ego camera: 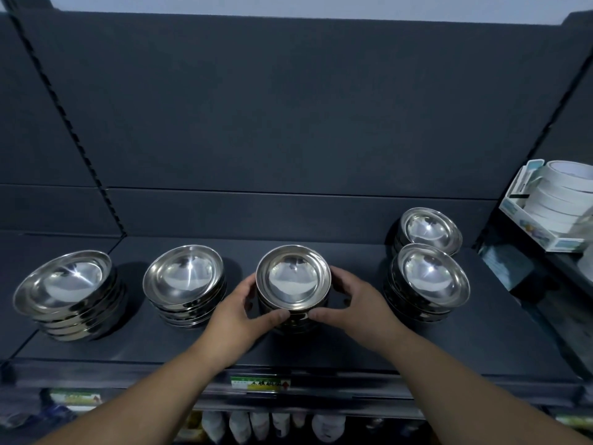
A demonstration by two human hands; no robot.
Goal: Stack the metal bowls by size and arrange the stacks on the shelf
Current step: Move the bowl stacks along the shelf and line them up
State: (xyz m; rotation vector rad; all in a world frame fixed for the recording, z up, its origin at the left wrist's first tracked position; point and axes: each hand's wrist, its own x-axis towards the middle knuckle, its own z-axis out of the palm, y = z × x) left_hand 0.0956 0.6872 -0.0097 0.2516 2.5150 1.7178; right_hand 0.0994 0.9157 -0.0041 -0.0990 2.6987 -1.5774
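Note:
Several stacks of shiny metal bowls stand on a dark shelf (321, 351). The middle stack (293, 279) is held from both sides: my left hand (236, 311) wraps its left flank and my right hand (356, 303) its right flank, thumbs meeting at the front. A stack of the largest bowls (64, 285) stands at the far left, tilted. A medium stack (183, 274) stands left of centre. Two smaller stacks are on the right, one in front (430, 279) and one behind it (430, 229).
The dark back panel (288, 123) rises behind the shelf. A box of white tape rolls (558, 200) sits on the neighbouring shelf at the right. A green price label (260, 384) is on the shelf's front edge, with bottles on the shelf below.

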